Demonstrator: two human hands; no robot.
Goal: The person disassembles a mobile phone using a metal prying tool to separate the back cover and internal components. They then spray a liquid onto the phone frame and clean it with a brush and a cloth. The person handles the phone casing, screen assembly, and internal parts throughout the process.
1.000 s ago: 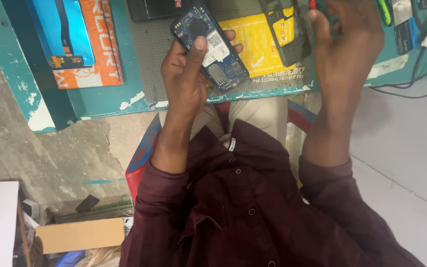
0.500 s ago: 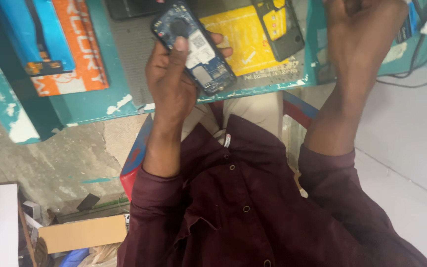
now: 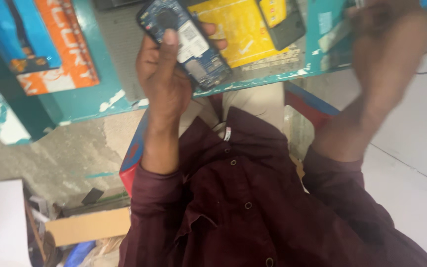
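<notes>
In the head view the left hand (image 3: 166,74) grips an opened blue phone (image 3: 186,42) over the teal surface (image 3: 119,94), thumb pressed on its upper face and the other fingers (image 3: 213,43) curled beneath its far edge. The right hand (image 3: 389,44) is raised near a yellow pad (image 3: 238,29); it is blurred, so I cannot tell whether its fingers are clenched.

The left hand (image 3: 161,74) grips an opened phone (image 3: 186,39), its blue circuit board showing, above the teal bench (image 3: 100,99). The right hand (image 3: 389,44), blurred, is raised near a yellow pad (image 3: 238,29).
</notes>
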